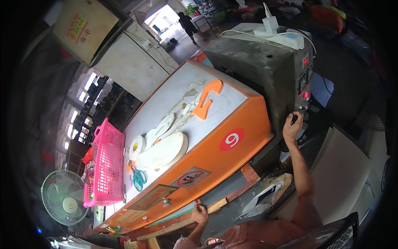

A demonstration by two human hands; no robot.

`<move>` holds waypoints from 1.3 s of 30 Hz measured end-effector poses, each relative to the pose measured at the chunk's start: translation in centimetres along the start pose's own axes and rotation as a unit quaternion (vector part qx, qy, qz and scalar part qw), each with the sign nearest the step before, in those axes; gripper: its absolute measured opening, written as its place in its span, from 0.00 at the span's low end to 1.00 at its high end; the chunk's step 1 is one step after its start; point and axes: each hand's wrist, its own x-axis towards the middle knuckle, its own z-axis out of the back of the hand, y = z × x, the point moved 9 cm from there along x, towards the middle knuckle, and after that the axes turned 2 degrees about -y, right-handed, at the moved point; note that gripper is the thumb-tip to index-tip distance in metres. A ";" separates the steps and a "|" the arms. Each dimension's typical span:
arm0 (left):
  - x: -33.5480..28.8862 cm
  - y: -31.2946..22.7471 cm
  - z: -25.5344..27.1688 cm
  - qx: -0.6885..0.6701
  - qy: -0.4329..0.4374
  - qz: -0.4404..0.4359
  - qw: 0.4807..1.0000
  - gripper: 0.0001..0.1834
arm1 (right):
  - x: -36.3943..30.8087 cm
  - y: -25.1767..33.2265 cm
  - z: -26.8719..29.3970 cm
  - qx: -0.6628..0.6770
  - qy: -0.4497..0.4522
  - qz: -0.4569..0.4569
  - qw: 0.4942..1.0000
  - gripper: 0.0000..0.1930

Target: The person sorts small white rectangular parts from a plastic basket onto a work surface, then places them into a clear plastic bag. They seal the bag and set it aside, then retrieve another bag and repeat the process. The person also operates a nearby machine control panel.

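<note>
My right hand (292, 129) reaches up to the lower end of the dark metal control box (257, 58), just below its red indicator lights (306, 95). Its fingers are curled round a small dark thing that I cannot make out. Low in front of the orange-sided worktable (248, 124), my left hand (200, 213) is closed beside the wooden strip (217, 205). A small orange-red tip (198, 201) shows at its fingers; the rest is hidden in the grip.
On the tabletop lie an orange hook-shaped piece (203, 101), white sole-shaped pieces (166, 150), a tape roll (137, 146) and teal-handled scissors (139, 178). A pink basket (108, 164) stands at the left end, beside a green fan (66, 199). A person (188, 27) is far off near the doorway.
</note>
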 end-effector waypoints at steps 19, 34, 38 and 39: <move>-0.1 -1.5 1.1 0.011 -0.039 -0.028 0.999 0.09 | 0.0 -0.1 -0.1 -0.017 -0.011 0.017 1.000 0.10; -0.3 -1.2 0.7 -0.022 -0.026 -0.020 0.999 0.10 | 0.0 -3.9 -0.5 -0.004 -0.037 -0.163 0.986 0.13; -0.3 -1.3 1.1 -0.023 -0.045 -0.016 0.999 0.10 | 0.3 2.5 0.1 -0.054 0.076 0.198 0.976 0.12; -0.2 -1.3 1.0 -0.018 -0.044 -0.017 0.999 0.10 | 0.2 2.6 0.2 -0.072 0.101 0.198 0.972 0.15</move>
